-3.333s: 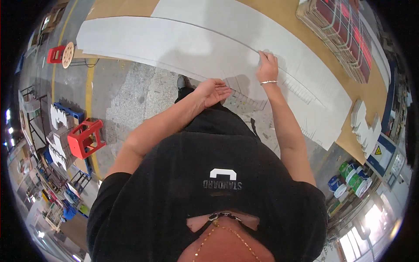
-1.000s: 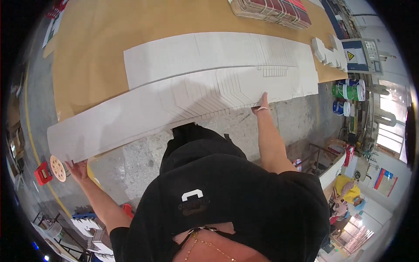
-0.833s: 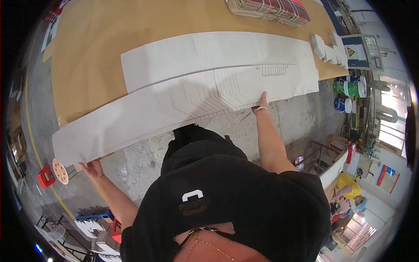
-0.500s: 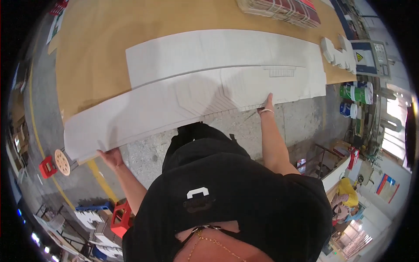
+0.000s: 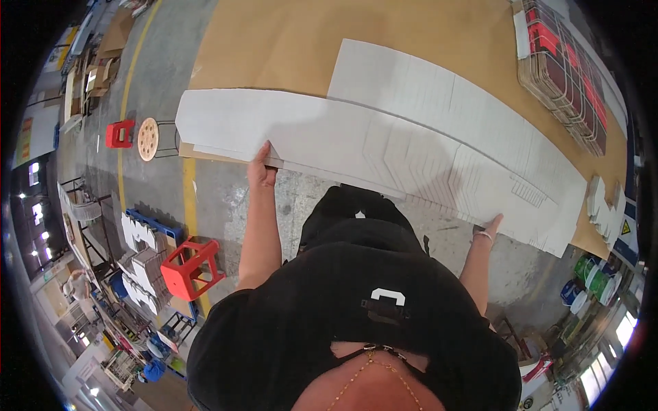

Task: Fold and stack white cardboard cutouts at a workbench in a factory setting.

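A long white cardboard sheet (image 5: pixel 315 133), scored with angled crease lines and rows of short cuts, stretches across in front of my body. My left hand (image 5: pixel 263 170) grips its near edge toward the left end, thumb on top and fingers underneath. At the right part of the same edge, my right hand (image 5: pixel 489 227) holds it in the same way, with its fingers mostly hidden below. Behind it, another white cardboard piece (image 5: pixel 397 75) lies on the brown tabletop (image 5: pixel 274 48); the front sheet's far edge borders or overlaps it, I cannot tell which.
A wire-bound stack (image 5: pixel 562 75) of red and brown boards rests at the far right of the table. White cut pieces (image 5: pixel 603 209) stand at its right edge. A round-topped stool (image 5: pixel 147 139) and red plastic stools (image 5: pixel 192 268) are on the left floor; buckets (image 5: pixel 596 277) stand at right.
My view has turned to the left, so the table and sheet appear slanted down to the right. My left hand now grips farther in from the sheet's left end; both hands stay on the sheet.
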A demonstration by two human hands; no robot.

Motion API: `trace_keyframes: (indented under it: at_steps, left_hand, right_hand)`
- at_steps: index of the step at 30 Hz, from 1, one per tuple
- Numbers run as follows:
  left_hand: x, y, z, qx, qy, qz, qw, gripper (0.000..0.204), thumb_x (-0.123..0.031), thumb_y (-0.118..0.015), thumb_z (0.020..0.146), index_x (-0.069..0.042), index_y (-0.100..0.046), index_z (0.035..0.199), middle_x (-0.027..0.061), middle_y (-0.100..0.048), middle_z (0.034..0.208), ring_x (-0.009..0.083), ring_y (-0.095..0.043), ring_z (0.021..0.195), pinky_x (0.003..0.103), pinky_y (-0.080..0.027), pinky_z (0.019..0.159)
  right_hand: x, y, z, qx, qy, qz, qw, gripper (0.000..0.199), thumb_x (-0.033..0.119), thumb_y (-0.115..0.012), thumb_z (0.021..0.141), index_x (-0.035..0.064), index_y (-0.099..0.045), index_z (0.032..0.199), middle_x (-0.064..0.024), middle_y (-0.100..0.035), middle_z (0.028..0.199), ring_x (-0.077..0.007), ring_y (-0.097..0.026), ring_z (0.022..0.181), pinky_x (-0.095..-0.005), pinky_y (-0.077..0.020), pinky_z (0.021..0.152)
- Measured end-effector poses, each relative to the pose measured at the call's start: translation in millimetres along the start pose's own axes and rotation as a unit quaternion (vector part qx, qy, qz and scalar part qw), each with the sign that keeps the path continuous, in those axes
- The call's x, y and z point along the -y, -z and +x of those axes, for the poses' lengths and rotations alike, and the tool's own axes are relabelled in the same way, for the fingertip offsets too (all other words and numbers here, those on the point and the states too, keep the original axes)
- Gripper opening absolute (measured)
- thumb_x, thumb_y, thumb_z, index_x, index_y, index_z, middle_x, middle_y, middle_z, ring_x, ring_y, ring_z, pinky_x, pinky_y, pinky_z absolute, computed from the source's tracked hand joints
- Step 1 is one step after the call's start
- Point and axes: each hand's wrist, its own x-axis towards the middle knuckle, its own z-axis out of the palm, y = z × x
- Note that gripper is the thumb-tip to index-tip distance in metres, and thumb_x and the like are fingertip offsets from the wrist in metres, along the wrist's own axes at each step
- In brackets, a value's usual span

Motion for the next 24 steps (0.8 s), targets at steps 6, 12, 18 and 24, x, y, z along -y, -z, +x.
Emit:
trace_keyframes:
  at_steps: [6, 12, 18, 24]
  left_hand:
    - [-35, 25, 21, -0.014, -0.028, 0.019, 0.999, 0.039, -0.003, -0.066, 0.075, 0.000, -0.052, 0.112, 0.0103, -0.058, 0.108, 0.0250, -0.056, 0.100, 0.039, -0.046, 0.086]
    - [-68, 29, 34, 0.028, -0.080, 0.022, 0.996, 0.045, -0.002, -0.065, 0.075, -0.003, -0.049, 0.117, 0.0094, -0.057, 0.109, 0.0246, -0.054, 0.101, 0.039, -0.045, 0.088]
    - [-110, 72, 59, 0.013, -0.069, 0.008, 0.998, 0.041, -0.005, -0.067, 0.075, -0.002, -0.051, 0.112, 0.0089, -0.058, 0.106, 0.0240, -0.056, 0.098, 0.036, -0.046, 0.087]
    - [-214, 116, 124, 0.007, -0.081, 0.028, 0.996, 0.038, -0.004, -0.067, 0.075, -0.001, -0.054, 0.110, 0.0098, -0.059, 0.106, 0.0229, -0.057, 0.097, 0.036, -0.046, 0.087]
  right_hand:
    - [-32, -23, -35, -0.010, -0.008, -0.003, 1.000, 0.069, 0.050, -0.065, 0.075, 0.0105, -0.042, 0.127, -0.0059, -0.049, 0.127, -0.0267, -0.049, 0.113, -0.0444, -0.0436, 0.091]
    - [-58, -28, -65, -0.009, -0.004, -0.007, 1.000, 0.072, 0.050, -0.066, 0.074, 0.0065, -0.042, 0.126, -0.0079, -0.050, 0.125, -0.0271, -0.050, 0.111, -0.0438, -0.0430, 0.092]
    - [-80, -69, -130, -0.031, 0.016, -0.022, 0.999, 0.072, 0.050, -0.067, 0.074, 0.0060, -0.042, 0.126, -0.0080, -0.049, 0.126, -0.0275, -0.050, 0.110, -0.0443, -0.0431, 0.092]
    - [-183, -104, -200, 0.021, 0.018, -0.015, 1.000, 0.074, 0.049, -0.067, 0.073, 0.0037, -0.042, 0.125, -0.0097, -0.051, 0.123, -0.0283, -0.052, 0.108, -0.0440, -0.0456, 0.089]
